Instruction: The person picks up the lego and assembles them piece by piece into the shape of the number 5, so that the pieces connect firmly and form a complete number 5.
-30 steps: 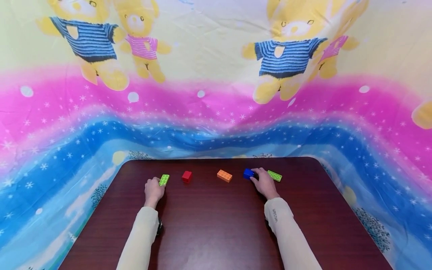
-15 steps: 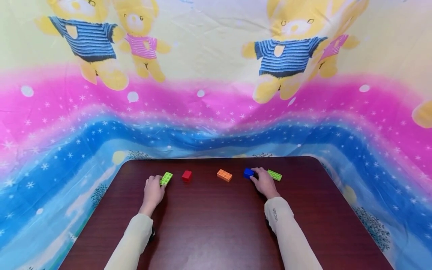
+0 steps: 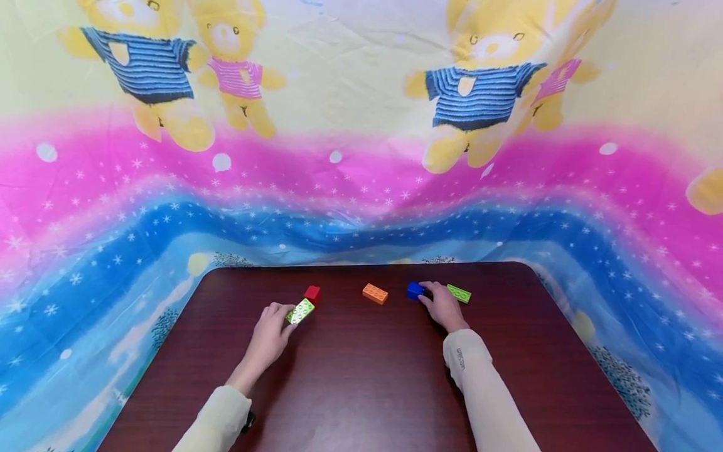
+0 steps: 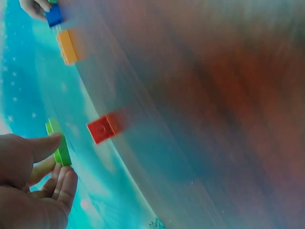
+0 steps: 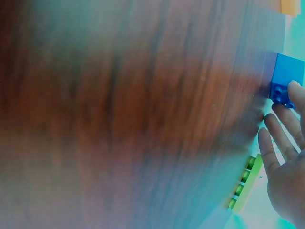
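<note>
Over the table (image 3: 361, 383), left grip (image 3: 268, 333) holds a green brick (image 3: 300, 311).

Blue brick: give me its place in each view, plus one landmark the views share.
Head: blue brick right of centre, below mid-height, at the fingertips of the right hand.
Left wrist: blue brick near the top left corner.
Right wrist: blue brick at the right edge, above mid-height.
Shared landmark: the orange brick, cut off by the top edge in the right wrist view.
</note>
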A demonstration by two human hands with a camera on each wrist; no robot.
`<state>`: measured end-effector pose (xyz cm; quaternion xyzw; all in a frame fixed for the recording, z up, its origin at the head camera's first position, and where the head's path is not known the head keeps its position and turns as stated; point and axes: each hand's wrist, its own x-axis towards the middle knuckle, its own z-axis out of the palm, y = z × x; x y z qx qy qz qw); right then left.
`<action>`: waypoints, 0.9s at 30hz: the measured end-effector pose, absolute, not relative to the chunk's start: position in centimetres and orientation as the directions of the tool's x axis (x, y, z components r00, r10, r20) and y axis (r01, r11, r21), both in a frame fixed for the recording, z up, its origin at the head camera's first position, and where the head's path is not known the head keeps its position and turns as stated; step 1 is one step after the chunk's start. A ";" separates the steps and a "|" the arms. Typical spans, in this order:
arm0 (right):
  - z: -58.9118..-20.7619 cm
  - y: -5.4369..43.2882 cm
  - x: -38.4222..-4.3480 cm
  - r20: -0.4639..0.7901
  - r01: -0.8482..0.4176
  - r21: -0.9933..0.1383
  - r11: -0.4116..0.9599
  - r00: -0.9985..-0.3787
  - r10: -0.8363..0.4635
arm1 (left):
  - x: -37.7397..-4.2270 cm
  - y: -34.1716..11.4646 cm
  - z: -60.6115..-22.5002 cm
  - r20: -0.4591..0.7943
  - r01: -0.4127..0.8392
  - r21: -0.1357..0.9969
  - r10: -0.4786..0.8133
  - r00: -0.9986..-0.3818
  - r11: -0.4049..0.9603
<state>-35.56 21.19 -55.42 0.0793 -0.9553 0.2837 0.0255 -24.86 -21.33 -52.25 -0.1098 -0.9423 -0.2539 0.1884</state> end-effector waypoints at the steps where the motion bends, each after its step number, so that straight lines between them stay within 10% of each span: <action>1: -55.5 21.2 -35.6 0.093 -0.168 -0.538 0.826 -0.986 -0.140 | -24.5 -21.1 -52.3 0.416 0.321 0.434 0.129 -0.900 0.842; 14: -55.6 21.5 -35.4 0.088 -0.170 -0.538 0.825 -0.985 -0.146 | -21.2 -17.4 -51.1 0.285 0.404 0.474 0.298 -0.911 0.782; 27: -55.5 21.5 -35.3 0.118 -0.206 -0.536 0.819 -0.978 -0.169 | -19.7 -14.8 -51.2 0.187 0.587 0.496 0.582 -0.792 0.640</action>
